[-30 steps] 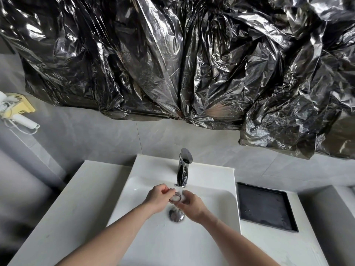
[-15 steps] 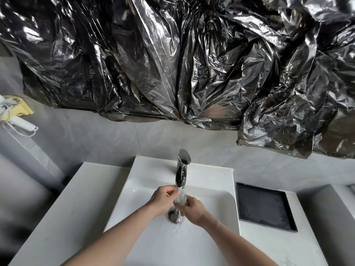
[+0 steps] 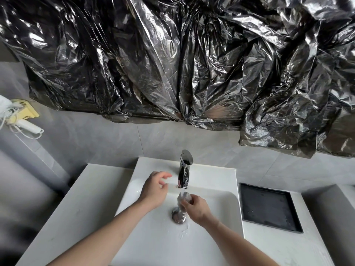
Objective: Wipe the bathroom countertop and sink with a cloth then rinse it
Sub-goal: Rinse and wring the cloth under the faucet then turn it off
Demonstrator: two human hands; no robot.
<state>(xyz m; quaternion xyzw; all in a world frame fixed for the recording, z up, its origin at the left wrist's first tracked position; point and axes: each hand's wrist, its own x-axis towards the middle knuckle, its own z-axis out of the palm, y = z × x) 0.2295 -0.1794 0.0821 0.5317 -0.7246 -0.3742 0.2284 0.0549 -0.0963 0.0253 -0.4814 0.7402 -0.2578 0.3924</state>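
A grey-tiled bathroom wall is seen, its upper part covered by crumpled black plastic sheeting [image 3: 172,64]. Below, a white worktop [image 3: 73,204] is fitted with one white sink [image 3: 221,181], one chrome tap [image 3: 184,169] and one drain plug [image 3: 178,216]. One small wet cloth [image 3: 183,198] is pinched by the right hand [image 3: 196,210] under the spout. The left hand [image 3: 154,189] is held spread and empty beside the tap. Wiping is judged done; rinsing appears under way. One black tray [image 3: 269,206] is set at the right.
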